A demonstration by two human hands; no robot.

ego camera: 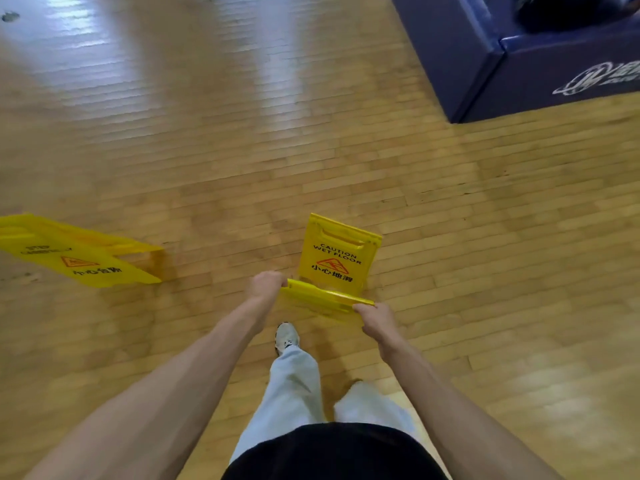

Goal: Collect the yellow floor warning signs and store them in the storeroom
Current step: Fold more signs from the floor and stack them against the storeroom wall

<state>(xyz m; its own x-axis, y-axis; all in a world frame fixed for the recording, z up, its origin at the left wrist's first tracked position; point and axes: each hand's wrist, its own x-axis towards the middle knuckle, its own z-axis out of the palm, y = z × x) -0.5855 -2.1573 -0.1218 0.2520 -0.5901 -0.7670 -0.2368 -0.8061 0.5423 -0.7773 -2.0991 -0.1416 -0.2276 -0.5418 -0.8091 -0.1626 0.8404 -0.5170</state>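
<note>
A yellow "caution wet floor" sign is spread open in front of me, its far panel facing up with black text and a red triangle. My left hand grips the left end of its near panel edge. My right hand grips the right end of that same edge. A second yellow warning sign lies on its side on the wooden floor to the left, apart from both hands.
A dark blue padded block with a white logo stands at the upper right. Wooden plank floor stretches ahead with light glare. My legs in pale trousers and one white shoe are just below the sign.
</note>
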